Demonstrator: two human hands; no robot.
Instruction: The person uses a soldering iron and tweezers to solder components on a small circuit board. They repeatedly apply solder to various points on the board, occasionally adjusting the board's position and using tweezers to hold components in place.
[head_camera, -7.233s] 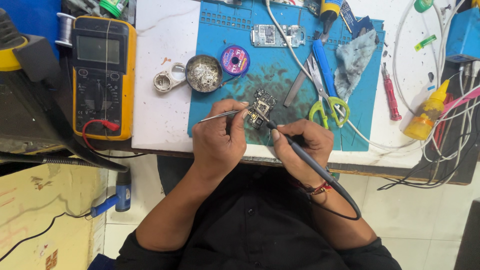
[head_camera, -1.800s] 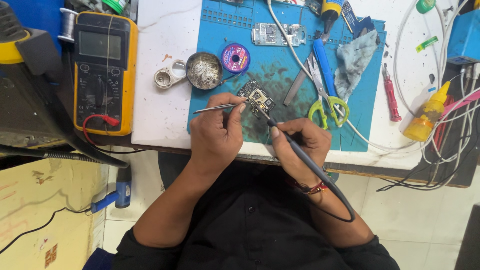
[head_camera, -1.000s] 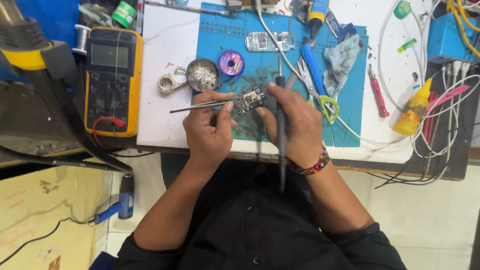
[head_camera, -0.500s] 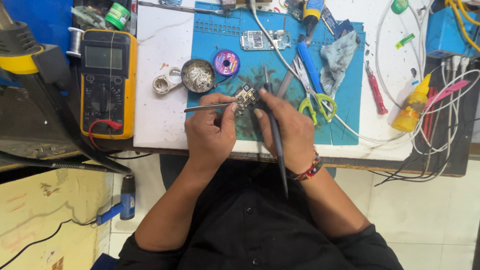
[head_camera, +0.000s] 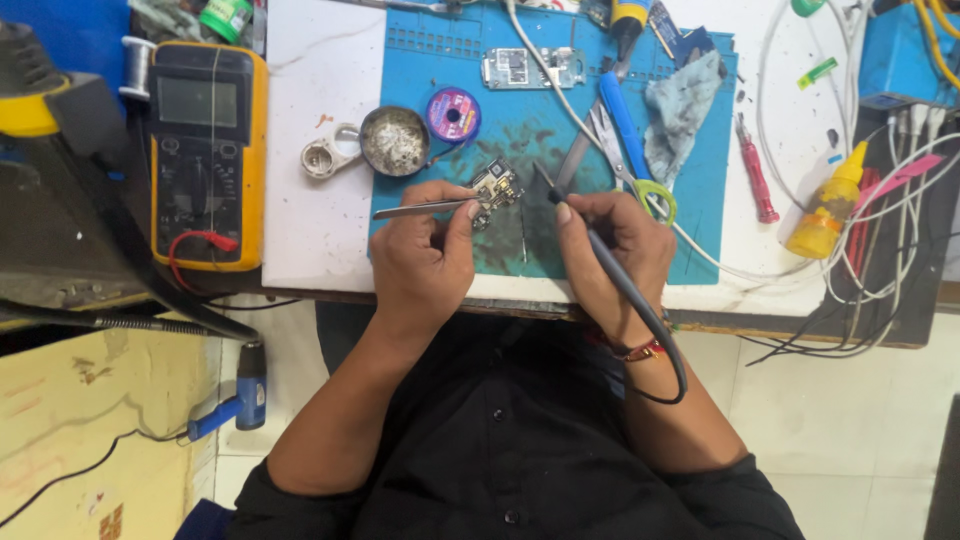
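While left hand (head_camera: 425, 260) pinches tweezers (head_camera: 420, 209) against small circuit board (head_camera: 494, 186) on blue mat (head_camera: 700, 240), right hand (head_camera: 612, 240) fingers grip soldering iron (head_camera: 600, 250); tip just right of board, angled up-left, nearer than left.

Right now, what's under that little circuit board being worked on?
The small circuit board rests on the blue work mat, dark-stained around it. Tweezers meet its left edge. The mat directly beneath is hidden.

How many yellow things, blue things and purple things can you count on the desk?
Yellow: 2, the meter and the squeeze bottle.
Blue: 3, the work mat, the blue-handled tool and the box.
Purple: 1, the small spool.
Total: 6.
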